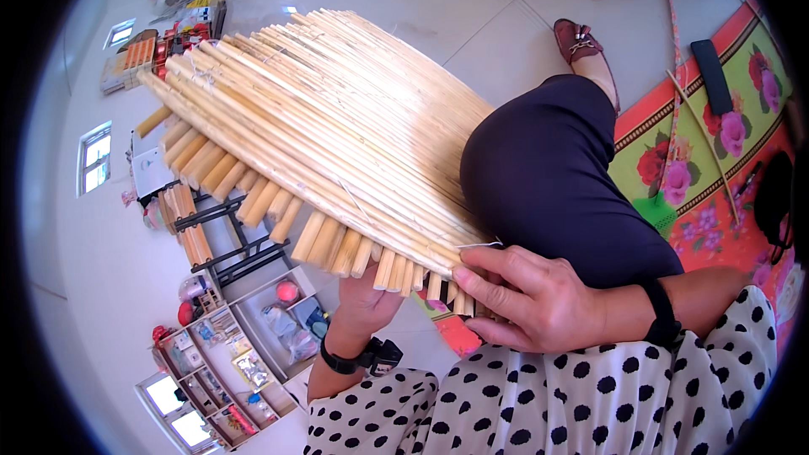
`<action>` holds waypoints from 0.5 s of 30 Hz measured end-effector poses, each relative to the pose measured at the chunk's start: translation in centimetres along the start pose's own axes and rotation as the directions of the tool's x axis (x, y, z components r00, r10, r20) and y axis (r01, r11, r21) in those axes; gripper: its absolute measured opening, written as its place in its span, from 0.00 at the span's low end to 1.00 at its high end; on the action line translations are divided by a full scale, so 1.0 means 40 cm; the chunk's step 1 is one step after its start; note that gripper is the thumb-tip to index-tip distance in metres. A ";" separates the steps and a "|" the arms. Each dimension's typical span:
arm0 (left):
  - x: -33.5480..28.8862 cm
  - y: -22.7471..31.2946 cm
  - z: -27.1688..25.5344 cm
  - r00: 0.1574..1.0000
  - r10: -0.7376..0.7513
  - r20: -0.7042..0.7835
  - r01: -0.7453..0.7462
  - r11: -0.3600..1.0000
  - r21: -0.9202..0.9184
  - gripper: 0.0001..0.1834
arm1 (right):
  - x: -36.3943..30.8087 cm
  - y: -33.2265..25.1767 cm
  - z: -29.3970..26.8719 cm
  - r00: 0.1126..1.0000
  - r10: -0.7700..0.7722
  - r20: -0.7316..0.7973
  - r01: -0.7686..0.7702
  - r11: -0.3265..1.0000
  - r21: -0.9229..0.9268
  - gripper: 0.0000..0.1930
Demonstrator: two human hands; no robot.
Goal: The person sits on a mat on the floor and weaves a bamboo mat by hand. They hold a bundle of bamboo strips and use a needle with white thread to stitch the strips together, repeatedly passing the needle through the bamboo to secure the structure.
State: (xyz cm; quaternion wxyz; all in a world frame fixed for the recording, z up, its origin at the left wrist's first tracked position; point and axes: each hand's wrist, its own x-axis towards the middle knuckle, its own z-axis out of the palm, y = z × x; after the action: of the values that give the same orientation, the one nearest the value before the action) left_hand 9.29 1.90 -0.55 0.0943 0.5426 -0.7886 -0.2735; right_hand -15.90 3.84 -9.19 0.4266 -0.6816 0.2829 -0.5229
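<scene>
A large panel of pale reed stalks (337, 109) leans across my raised leg, its far end toward the upper left. Thicker stalks run crosswise along its near edge, and short cut stalk ends (329, 240) stick out below them. My right hand (539, 299) is closed on the panel's near right corner, thumb and fingers pinching the edge. A thin loose strand (479, 244) pokes out beside its fingers. Below the stalk ends, my left hand (371, 299) touches the panel's underside; its fingers are hidden behind the reeds.
My dark-trousered leg (548, 177) bends up at the panel's right. A flowered mat (699, 152) carries a dark phone-like slab (712, 76), a thin stick (704, 139) and a green mesh piece (656, 212). Shelves with goods (223, 354) and a wooden-slatted bench (187, 223) stand left.
</scene>
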 end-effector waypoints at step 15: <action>-0.023 0.048 -0.050 0.954 -0.197 0.224 0.178 0.978 0.106 0.24 | 0.013 -0.010 -0.006 0.997 0.058 0.042 -0.059 0.997 0.046 0.30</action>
State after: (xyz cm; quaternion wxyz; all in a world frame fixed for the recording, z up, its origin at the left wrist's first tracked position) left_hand 9.01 2.58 2.27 -0.0485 0.5825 -0.7500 -0.3096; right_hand -16.00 3.51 -8.58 0.4633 -0.6731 0.2816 -0.5029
